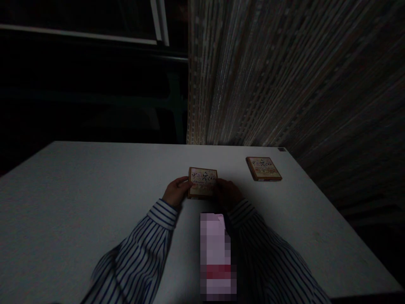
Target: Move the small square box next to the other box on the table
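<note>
Small printed box [203, 183] gripped at its sides by left hand [176, 192] and right hand [228, 194], second matching box [263, 168] well apart on white table [63, 202], corrugated wall [284, 71] behind.

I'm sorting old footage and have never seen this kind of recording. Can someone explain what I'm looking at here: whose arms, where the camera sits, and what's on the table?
There is no machine here. The one picture comes from a camera worn on a person's head, looking forward and down, so the two arms in striped sleeves are that person's own. It is dim. The left hand and the right hand hold a small flat box with printed lettering between them, one hand at each side, just above or on the pale table. A second box of the same look lies flat farther off to the right, untouched. Behind the table rises a tall wall of stacked sheets. The blurred patch low in the middle cannot be read.
</note>
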`<state>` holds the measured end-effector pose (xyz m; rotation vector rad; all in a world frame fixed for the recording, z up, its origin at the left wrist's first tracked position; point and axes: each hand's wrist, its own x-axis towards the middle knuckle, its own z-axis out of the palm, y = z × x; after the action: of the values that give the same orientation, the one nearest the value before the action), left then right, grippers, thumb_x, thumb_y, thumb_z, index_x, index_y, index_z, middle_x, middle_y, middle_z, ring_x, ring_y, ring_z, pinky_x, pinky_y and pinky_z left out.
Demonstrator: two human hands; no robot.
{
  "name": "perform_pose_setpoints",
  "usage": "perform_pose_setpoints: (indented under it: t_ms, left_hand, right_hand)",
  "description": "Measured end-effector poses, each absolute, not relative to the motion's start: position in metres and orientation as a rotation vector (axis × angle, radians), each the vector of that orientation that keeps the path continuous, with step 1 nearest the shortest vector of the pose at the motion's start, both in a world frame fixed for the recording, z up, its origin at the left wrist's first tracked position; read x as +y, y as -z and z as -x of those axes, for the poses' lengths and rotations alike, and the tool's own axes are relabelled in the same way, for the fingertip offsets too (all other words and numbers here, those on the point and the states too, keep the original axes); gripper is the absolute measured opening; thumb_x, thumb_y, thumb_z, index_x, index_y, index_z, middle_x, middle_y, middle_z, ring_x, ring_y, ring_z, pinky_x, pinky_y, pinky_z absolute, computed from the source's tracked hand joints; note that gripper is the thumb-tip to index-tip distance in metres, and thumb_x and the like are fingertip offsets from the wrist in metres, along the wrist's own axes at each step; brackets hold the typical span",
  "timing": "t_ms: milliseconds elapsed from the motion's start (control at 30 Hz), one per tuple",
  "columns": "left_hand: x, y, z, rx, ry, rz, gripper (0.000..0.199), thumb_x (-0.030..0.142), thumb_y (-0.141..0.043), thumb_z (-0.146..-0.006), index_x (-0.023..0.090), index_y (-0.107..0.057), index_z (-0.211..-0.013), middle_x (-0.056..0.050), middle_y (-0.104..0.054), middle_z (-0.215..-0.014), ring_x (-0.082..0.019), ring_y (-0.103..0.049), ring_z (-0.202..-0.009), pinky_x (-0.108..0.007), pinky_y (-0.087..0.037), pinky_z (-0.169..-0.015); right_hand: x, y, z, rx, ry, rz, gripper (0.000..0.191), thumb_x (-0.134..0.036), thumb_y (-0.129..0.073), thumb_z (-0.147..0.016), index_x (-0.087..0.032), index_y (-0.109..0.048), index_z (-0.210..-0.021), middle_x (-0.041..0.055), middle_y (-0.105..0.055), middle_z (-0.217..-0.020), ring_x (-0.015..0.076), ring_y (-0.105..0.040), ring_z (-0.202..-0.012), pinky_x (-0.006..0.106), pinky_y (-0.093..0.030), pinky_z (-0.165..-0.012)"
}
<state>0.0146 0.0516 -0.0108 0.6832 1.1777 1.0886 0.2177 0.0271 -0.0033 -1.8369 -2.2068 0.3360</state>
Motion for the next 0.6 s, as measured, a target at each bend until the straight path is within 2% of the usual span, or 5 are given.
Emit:
perform_pose_setpoints:
  t_ms: [167,267,367,600]
  left_hand:
    - [0.0491,0.0180,-0.0129,1.139,-1.053,-0.733,0.054,0.023,-0.084,-0.055,0.013,-0.060,-0.102,-0.009,-0.071,-0.092,-0.018,-0.067,-0.071,-0.031,-0.055,-0.066]
    - [0.0480,0.0206,-0.0122,1.163,-1.031,-0.742,0.061,0.027,-0.085,-0.053,0.013,-0.058,-0.107,-0.008,-0.071,-0.086,-0.018,-0.066,-0.066,-0.029,-0.053,-0.058]
    - [0.0478,0.0206,-0.0114,1.139,-0.984,-0.767,0.065,0.029,-0.085,-0.053,0.012,-0.058,-0.110,-0.007,-0.070,-0.077,-0.018,-0.066,-0.066,-0.028,-0.053,-0.059]
    - [0.0468,0.0203,-0.0104,1.126,-0.983,-0.749,0.064,0.026,-0.084,-0.055,0.011,-0.058,-0.111,-0.008,-0.071,-0.078,-0.017,-0.066,-0.062,-0.027,-0.052,-0.056]
  right_hand:
    - [0.0274,0.0031,-0.2172,-2.205,-0.320,1.863,0.031,-0.029,-0.041,-0.092,-0.018,-0.056,-0.116,0.0083,-0.063,-0.118,0.0215,-0.058,-0.101,0.031,-0.041,-0.086]
    - [0.0268,0.0032,-0.2166,-2.196,-0.311,1.873,0.032,-0.029,-0.041,-0.092,-0.017,-0.056,-0.117,0.0088,-0.062,-0.119,0.0216,-0.058,-0.102,0.032,-0.040,-0.087]
    - [0.0265,0.0035,-0.2166,-2.189,-0.314,1.871,0.035,-0.029,-0.042,-0.091,-0.017,-0.054,-0.122,0.0087,-0.060,-0.124,0.0222,-0.057,-0.105,0.032,-0.040,-0.089]
    - [0.0280,0.0062,-0.2165,-2.178,-0.313,1.888,0.034,-0.028,-0.042,-0.091,-0.018,-0.055,-0.121,0.0095,-0.060,-0.124,0.0226,-0.058,-0.105,0.034,-0.041,-0.090]
